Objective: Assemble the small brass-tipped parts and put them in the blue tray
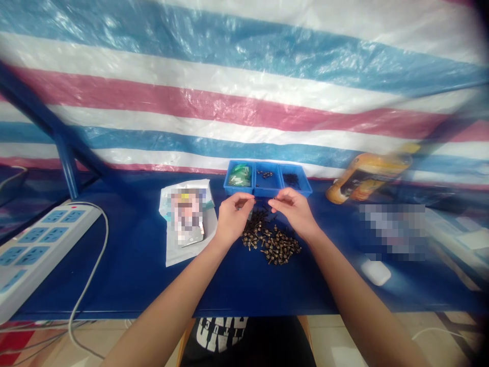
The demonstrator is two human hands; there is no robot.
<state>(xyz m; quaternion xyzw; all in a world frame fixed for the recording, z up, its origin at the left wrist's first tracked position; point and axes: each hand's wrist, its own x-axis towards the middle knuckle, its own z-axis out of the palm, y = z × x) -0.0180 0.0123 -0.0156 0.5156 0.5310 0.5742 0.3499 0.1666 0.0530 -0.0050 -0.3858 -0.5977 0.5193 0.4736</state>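
My left hand (236, 214) is closed in a pinch above the table, and whatever its fingertips hold is too small to make out. Facing it, my right hand (292, 208) pinches a small dark piece (272, 199), perhaps a screw. The fingertips of both hands point toward each other with a short gap between. Below them lies a heap of brassy screws (280, 245), with a pile of darker screws (258, 219) just behind. Beyond my hands stands a blue three-compartment tray (266, 193): a green packet at left, several small screws in the middle, dark screws at right.
Left of the piles, a phone (196, 235) lies on a white plastic bag (173, 255). A white power strip (57, 244) with a cable fills the left side. At right are an orange drink bottle (367, 176) and a white case (376, 272). Striped sheeting (229, 107) hangs behind.
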